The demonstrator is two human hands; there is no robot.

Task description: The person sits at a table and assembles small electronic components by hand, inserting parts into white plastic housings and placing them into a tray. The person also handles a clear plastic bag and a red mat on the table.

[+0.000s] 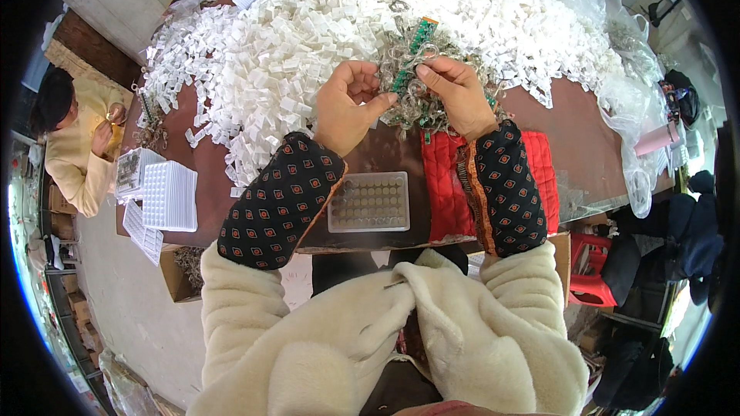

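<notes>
A narrow green circuit board strip (420, 37) with an orange end stands between my hands, thin clear-grey wires looped around it. My left hand (348, 108) is closed in a pinch at the strip's lower end, thumb and fingers against it. Higher up, my right hand (460, 96) pinches the looped wires (426, 52) beside the strip. Beneath both hands lies a tangled heap of wires (416, 112) with bits of green board in it. A clear plastic tray (368, 223) with rows of round cells sits nearer to me, between my forearms.
Small white translucent plastic pieces (308, 38) form a large pile across the brown table (570, 115). Red quilted cloth (447, 185) lies under my right forearm. Stacked white trays (173, 196) stand at the left edge, near another person (81, 139). Plastic bags (628, 115) hang at right.
</notes>
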